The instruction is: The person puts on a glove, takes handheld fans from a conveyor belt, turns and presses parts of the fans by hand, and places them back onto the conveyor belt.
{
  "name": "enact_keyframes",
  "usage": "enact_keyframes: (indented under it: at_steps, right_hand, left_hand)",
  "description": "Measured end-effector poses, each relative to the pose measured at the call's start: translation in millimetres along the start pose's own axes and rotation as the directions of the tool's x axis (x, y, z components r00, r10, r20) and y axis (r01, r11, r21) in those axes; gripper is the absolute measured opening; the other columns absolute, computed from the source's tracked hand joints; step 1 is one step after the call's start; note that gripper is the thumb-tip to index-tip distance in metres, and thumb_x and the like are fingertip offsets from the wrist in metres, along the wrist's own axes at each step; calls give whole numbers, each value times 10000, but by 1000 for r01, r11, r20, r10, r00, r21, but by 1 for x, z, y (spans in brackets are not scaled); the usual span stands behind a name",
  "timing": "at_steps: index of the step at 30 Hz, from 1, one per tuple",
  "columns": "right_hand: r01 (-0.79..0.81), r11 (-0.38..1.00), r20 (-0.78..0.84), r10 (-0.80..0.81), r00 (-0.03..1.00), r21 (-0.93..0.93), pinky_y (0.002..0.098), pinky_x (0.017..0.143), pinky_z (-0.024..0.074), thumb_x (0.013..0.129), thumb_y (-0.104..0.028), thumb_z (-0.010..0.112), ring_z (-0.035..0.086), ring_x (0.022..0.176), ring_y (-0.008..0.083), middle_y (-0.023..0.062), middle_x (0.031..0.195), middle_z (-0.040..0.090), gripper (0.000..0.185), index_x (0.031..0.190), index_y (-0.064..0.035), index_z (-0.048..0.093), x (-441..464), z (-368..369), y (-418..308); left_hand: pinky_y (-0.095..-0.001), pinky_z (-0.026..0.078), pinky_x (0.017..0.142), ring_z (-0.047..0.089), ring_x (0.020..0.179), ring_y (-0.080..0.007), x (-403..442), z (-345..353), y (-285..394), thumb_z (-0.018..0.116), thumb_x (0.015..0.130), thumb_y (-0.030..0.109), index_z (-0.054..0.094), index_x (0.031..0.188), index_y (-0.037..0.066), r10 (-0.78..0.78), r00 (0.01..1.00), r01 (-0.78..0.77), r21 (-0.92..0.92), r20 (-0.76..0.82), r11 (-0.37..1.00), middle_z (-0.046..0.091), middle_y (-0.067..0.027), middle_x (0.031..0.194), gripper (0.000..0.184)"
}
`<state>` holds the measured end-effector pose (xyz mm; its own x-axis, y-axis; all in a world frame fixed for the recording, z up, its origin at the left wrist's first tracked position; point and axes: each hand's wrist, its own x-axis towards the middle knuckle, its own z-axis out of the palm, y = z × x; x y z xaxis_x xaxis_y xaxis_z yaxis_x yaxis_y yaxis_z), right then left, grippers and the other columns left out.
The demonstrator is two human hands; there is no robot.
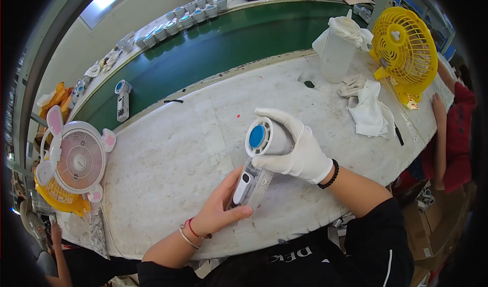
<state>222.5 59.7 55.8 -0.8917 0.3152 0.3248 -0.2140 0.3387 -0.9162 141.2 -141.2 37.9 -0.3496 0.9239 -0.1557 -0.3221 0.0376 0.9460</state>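
A white handheld device with a round head and a blue disc on its face is held over the white table. My right hand, in a white glove, wraps round the head, thumb below and fingers above. Bare, my left hand grips the clear-and-white handle with the thumb across its lower end. A dark oval with a light centre shows on the handle. The palm side of each hand is partly hidden.
Rabbit-eared fan at left; yellow fan, white bottle and cloth at right. A similar device lies on the green belt. Several blue-disc units line the far shelf. Other people are at both sides.
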Motion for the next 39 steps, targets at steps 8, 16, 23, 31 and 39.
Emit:
enact_keyframes:
  at_steps: [8, 16, 23, 31, 39]
  right_hand:
    - [355, 935, 267, -339, 902, -12, 312, 777, 477, 676, -68, 737, 594, 889, 209, 66, 943, 614, 573, 1187, -74, 476, 4, -4, 5]
    - [91, 960, 224, -153, 963, 265, 312, 874, 451, 605, -29, 740, 562, 979, 147, 39, 1034, 587, 643, 1185, -83, 468, -9, 5, 2]
    - [45, 867, 353, -249, 902, 496, 396, 927, 430, 565, -10, 808, 518, 1126, 244, 124, 1192, 525, 770, 1199, -119, 387, -4, 9, 18]
    - [70, 905, 323, -221, 920, 421, 393, 951, 417, 584, 1, 785, 511, 1139, 249, 153, 1229, 502, 759, 1224, -112, 393, -6, 11, 13]
    - [68, 990, 172, -45, 984, -127, 344, 971, 401, 702, -109, 689, 518, 1109, 241, 113, 1203, 521, 536, 1205, -75, 508, 2, 7, 32]
  left_hand:
    - [-281, 495, 675, 637, 740, -234, -8, -11, 34, 709, 622, 58, 525, 1240, -1, 403, 911, -228, 926, 94, 300, 632, -130, 861, 647]
    - [-274, 496, 634, 636, 667, -224, -8, -15, 34, 725, 577, 59, 538, 1197, -48, 526, 826, -397, 871, 202, 290, 646, -141, 823, 656]
    - [-285, 493, 588, 617, 627, -235, -17, -16, 25, 732, 542, 93, 550, 1122, -81, 655, 700, -504, 846, 285, 172, 630, -163, 793, 632]
    - [-294, 482, 550, 608, 626, -232, -13, -25, 29, 733, 537, 106, 587, 1105, -16, 653, 656, -529, 848, 379, 39, 642, -143, 872, 599]
    - [-311, 472, 559, 596, 648, -214, -35, -6, 131, 698, 515, 72, 606, 1162, 107, 355, 857, -182, 863, 374, -471, 642, -66, 937, 655]
